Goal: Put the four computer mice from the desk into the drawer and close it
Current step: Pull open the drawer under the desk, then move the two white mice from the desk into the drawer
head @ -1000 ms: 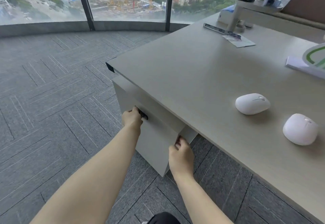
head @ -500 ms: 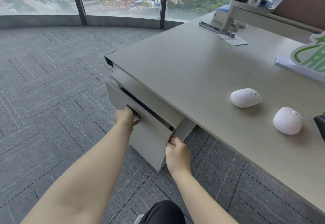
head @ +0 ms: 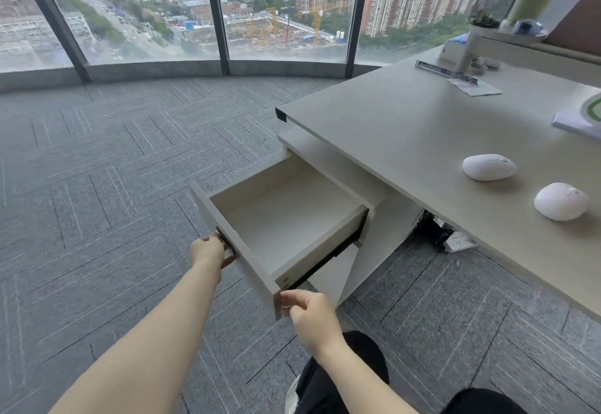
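Observation:
The grey drawer point(head: 325, 241) under the desk's left end stands pulled far out, and its inside is bare. My left hand point(head: 209, 251) grips the dark handle on the drawer front. My right hand point(head: 312, 314) pinches the front panel's near right corner. Two white computer mice lie on the desk point(head: 406, 127): a flatter mouse point(head: 488, 167) farther back and a rounder mouse point(head: 561, 201) nearer the right edge. No other mouse is in view.
At the desk's far end are a ruler point(head: 442, 71), a paper slip point(head: 476, 87), a white stand with a mesh pen cup point(head: 496, 0), and white paper point(head: 575, 122) at the right edge. A power strip point(head: 457, 242) lies under the desk. Grey carpet reaches the windows.
The drawer went from nearly closed to pulled far out toward me, both hands moving back with its front. The view tilted up and left, so a dark object at the right edge dropped out.

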